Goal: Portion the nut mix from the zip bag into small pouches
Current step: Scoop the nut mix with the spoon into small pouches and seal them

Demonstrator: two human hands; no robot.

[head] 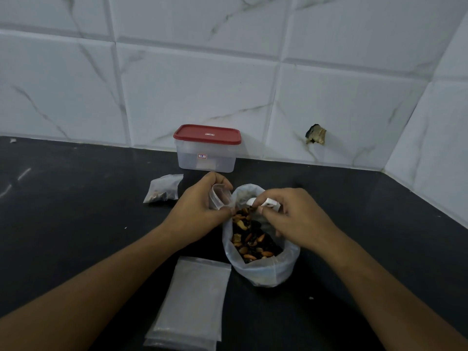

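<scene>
Mid-portion, by the look of it. Gripping a clear pouch (219,198) in the left hand (200,207) just above centre frame, thumb and fingers curled round it, mouth held open and close against the upper left rim of the zip bag (263,272). Pinching what seems to be a small white scoop (263,202) in the right hand (291,219), fingertips closed on it, right over the nut mix (253,240), which fills the standing bag at centre frame. To do this well: keep the pouch mouth rounded and over the bag opening, so strays drop back into the mix and not onto the black counter (76,224). Bring the loaded scoop to the pouch lip before tipping, then tip slowly; expect whole nuts to bridge a narrow mouth, so shake them down gently. Avoid leaning either wrist on the bag wall, thin and floppy as it looks, and likely to fold or topple. Judge the fill against the filled pouch (162,191) lying left of centre, near the red-lidded container (207,148), and leave room at the top for sealing. Reach afterwards for the stack of empty pouches (195,300) at lower centre.
</scene>
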